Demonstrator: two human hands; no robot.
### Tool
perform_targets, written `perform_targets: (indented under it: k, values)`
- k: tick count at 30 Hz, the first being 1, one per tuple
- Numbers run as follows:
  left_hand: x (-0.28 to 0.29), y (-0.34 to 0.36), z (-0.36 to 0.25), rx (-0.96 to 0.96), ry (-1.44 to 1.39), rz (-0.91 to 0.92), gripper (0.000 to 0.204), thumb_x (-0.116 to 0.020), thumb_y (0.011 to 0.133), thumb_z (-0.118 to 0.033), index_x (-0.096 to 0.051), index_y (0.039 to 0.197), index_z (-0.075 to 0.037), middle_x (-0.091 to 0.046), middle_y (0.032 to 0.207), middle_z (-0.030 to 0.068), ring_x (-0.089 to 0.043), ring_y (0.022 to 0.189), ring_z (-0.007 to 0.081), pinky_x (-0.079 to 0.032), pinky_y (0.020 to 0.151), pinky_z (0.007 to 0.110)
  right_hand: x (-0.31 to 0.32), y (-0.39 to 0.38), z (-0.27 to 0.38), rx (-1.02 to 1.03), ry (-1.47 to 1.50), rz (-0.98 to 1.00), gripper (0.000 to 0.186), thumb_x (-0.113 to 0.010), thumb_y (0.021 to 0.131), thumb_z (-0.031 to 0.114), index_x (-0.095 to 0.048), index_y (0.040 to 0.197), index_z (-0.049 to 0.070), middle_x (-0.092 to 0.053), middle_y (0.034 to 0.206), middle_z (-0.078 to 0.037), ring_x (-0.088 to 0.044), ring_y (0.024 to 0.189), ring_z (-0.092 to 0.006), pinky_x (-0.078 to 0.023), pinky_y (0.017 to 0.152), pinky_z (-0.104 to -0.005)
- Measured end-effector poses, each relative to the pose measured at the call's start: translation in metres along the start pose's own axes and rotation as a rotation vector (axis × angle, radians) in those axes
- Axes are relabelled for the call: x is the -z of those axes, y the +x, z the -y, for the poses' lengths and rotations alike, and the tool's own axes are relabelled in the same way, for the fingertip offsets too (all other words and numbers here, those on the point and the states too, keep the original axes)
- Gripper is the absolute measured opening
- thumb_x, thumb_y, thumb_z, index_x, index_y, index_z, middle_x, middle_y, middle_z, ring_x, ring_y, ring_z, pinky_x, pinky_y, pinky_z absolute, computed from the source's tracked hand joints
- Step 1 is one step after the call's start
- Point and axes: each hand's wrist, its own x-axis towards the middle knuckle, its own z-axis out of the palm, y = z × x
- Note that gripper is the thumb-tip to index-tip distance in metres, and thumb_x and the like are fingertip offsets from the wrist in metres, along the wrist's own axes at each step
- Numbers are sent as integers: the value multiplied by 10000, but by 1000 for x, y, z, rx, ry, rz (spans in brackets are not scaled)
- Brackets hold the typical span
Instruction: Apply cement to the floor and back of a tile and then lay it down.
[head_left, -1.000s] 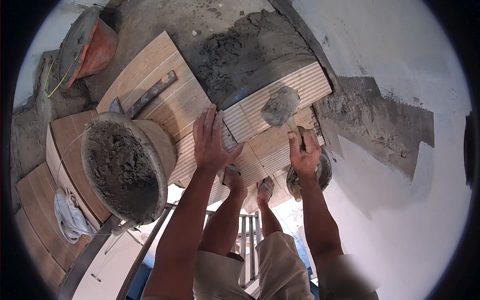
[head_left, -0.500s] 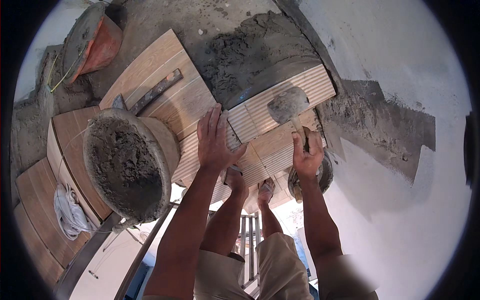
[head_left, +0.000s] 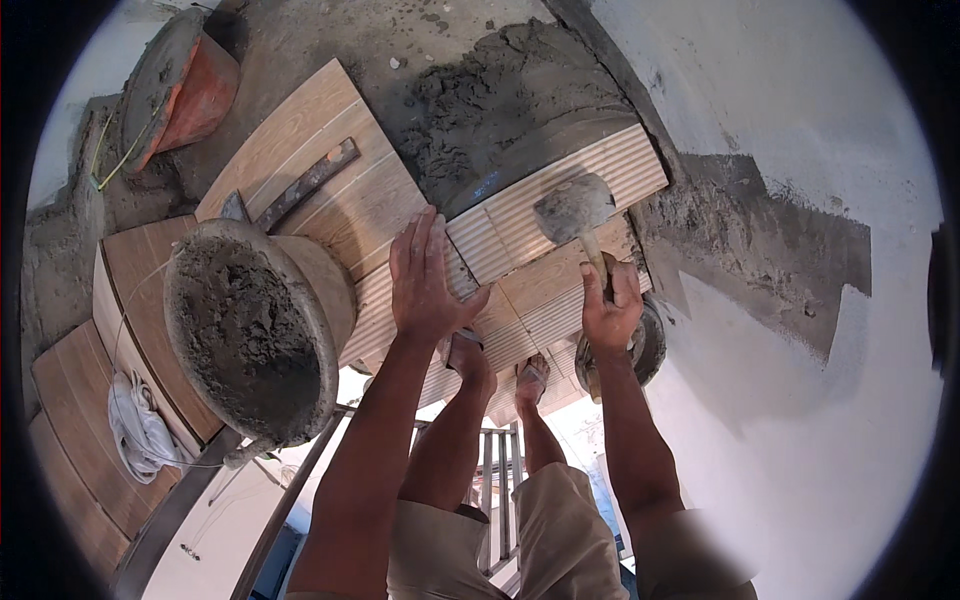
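Note:
My right hand (head_left: 612,308) grips the wooden handle of a mallet (head_left: 574,208) with a grey, mortar-smeared head. That head is over a ribbed, wood-coloured tile (head_left: 635,165); whether it touches cannot be made out. My left hand (head_left: 425,280) lies flat with fingers stretched, at the seam between the ribbed tiles and a smooth wood-look tile (head_left: 300,125). Wet grey mortar (head_left: 520,90) spreads beyond the ribbed tile's far edge. Beside my left forearm stands a bucket (head_left: 335,290) holding mortar.
A dark flat bar (head_left: 308,185) lies on the smooth tile. At the far left an orange tub (head_left: 205,95) is tipped on its side. A round container (head_left: 652,345) sits by my right wrist, near the white wall (head_left: 800,420). Metal railings (head_left: 487,470) stand below my feet.

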Motion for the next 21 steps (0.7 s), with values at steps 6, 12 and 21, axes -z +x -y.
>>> perform_targets:
  k: [6,12,21]
  values:
    - [3,0,0,17,-8,1,1113,-912,604,-403,-391,1525,-55,-333,1624,179,-322,1471,412,-266,1208,571,8,-3,3,-66,45,-42,221,-729,966,137,-696,1122,-16,-613,875,-135,-581,801,-279,-479,746,-378]
    - [3,-1,0,13,35,1,1087,-922,606,-385,-422,1520,-73,-333,1627,172,-332,1459,415,-285,1197,567,18,-1,1,-87,-25,-61,190,-719,973,135,-696,1095,-10,-628,891,-150,-588,818,-318,-484,772,-406]
    - [-4,3,-3,-22,17,-17,1065,-928,593,-378,-448,1492,-68,-352,1613,187,-344,1447,439,-283,1192,578,18,-3,-20,-106,-50,-47,222,-733,957,159,-700,1088,-17,-655,926,-196,-629,852,-370,-502,791,-421]
